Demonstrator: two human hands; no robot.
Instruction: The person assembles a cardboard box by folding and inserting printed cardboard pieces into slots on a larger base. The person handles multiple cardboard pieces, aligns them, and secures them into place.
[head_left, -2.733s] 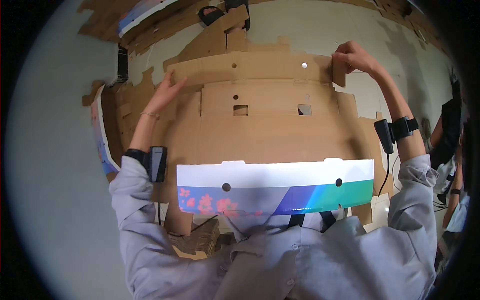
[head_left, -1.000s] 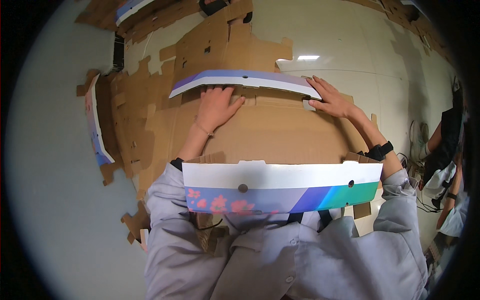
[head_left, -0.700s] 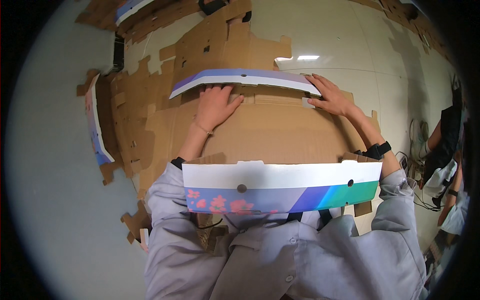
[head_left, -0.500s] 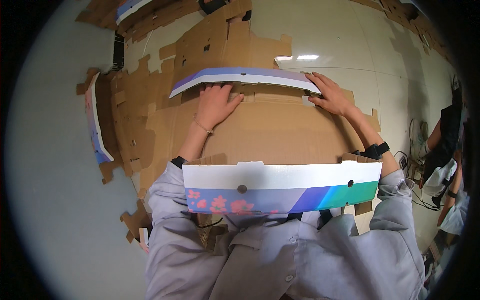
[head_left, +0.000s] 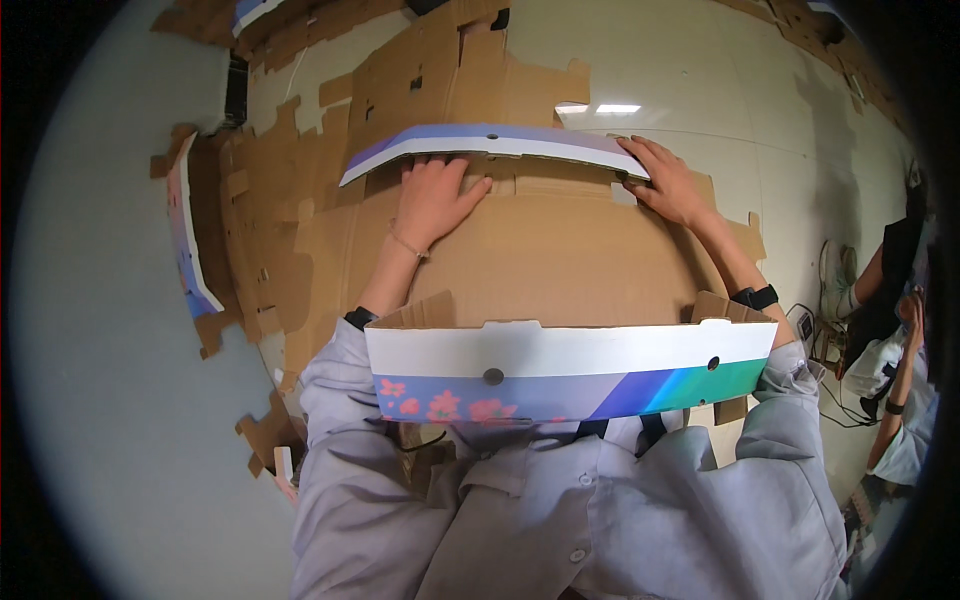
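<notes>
An unfolded cardboard box [head_left: 560, 250], plain brown inside, lies in front of me with its near and far walls raised. My left hand [head_left: 432, 200] lies against the inner side of the far wall [head_left: 490, 142], thumb spread and fingers stretched; the fingertips are hidden beneath its edge. At that wall's right end, my right hand [head_left: 664, 182] pinches the corner, fingers over the printed outer face and thumb on the inner side. Nearest my body stands the near wall [head_left: 560, 350], white with blue, green and pink flowers, its small end flaps folded inward between my forearms.
More flat brown cardboard [head_left: 400, 90] stretches beyond and to the left. Another partly raised box wall [head_left: 190, 225] stands at the left beside a grey surface [head_left: 120, 300]. At right, another person's arm [head_left: 900, 370] and shoe [head_left: 838, 275] show near cables on the tiled floor [head_left: 690, 90].
The far wall's right end has shifted slightly right and down with my right hand. The near wall has moved a little right. My left hand has hardly moved. The other person's hand has risen.
</notes>
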